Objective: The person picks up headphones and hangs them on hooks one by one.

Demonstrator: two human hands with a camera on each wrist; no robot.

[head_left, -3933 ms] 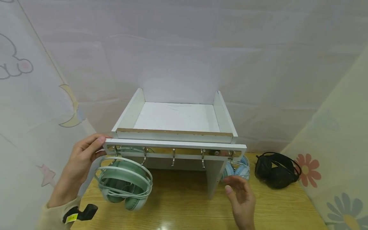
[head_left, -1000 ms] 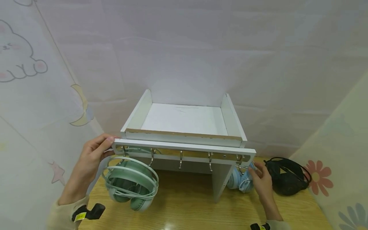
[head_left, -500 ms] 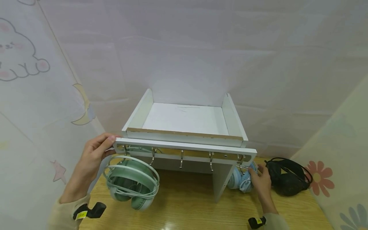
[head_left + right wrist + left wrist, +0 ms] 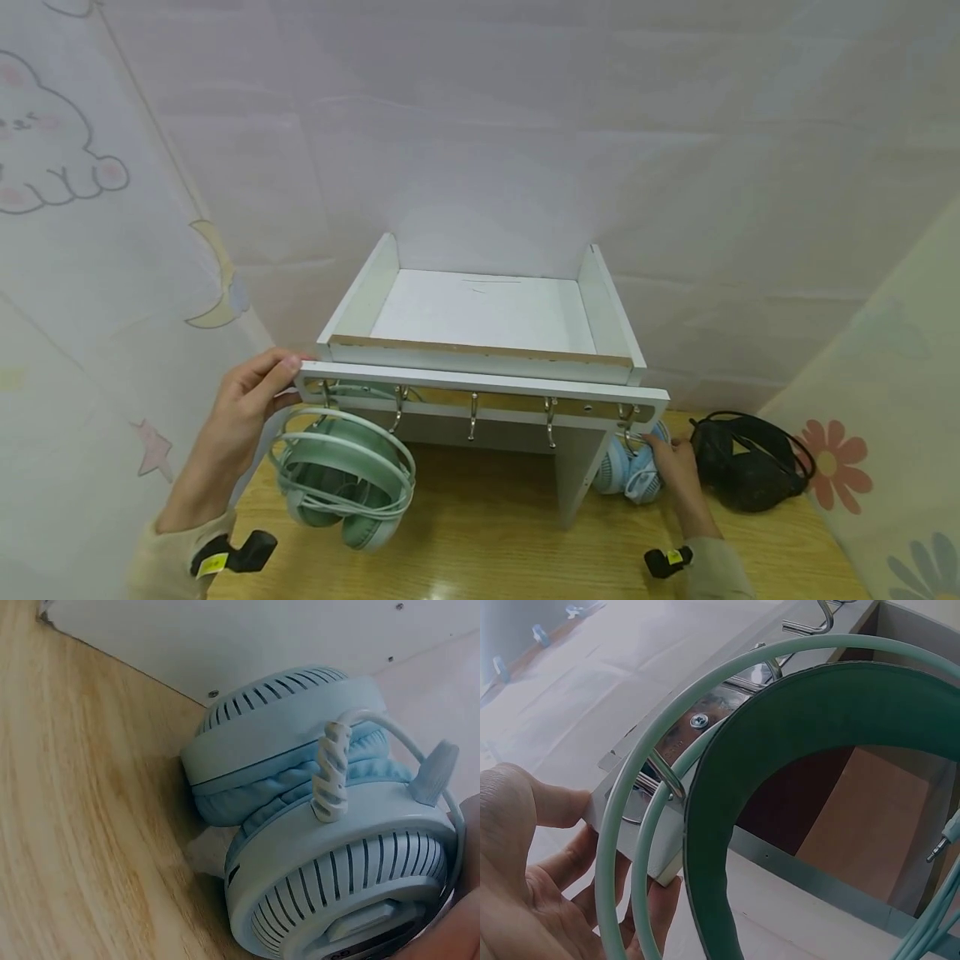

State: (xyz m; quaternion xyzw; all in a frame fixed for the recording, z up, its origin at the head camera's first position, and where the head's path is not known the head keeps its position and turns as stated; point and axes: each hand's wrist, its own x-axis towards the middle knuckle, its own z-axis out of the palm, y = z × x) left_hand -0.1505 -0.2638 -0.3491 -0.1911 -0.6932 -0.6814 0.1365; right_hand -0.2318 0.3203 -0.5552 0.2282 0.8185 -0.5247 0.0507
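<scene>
My left hand [image 4: 243,404] pinches the left end of a white hook rail [image 4: 480,381], thumb on one side and fingers on the other. Green headphones [image 4: 345,467] hang from the rail's leftmost hook, their thin cable looped around them; their band fills much of the left wrist view. At the right, my right hand [image 4: 681,468] holds the band of light blue headphones [image 4: 621,468], partly behind the rail's end. The right wrist view shows their ribbed ear cups [image 4: 349,892] resting on the table, with my fingers only at that view's lower right edge.
The rail runs along the front of a white shelf unit [image 4: 483,312] on the wooden table [image 4: 487,533]. Several metal hooks [image 4: 473,417] hang from it. Black headphones [image 4: 750,467] lie right of my right hand. Patterned cloth surrounds the table.
My right hand has gone from in front of the shelf's right side to the blue headphones and now curls round their band. My left hand stays on the rail. The head view has shifted slightly.
</scene>
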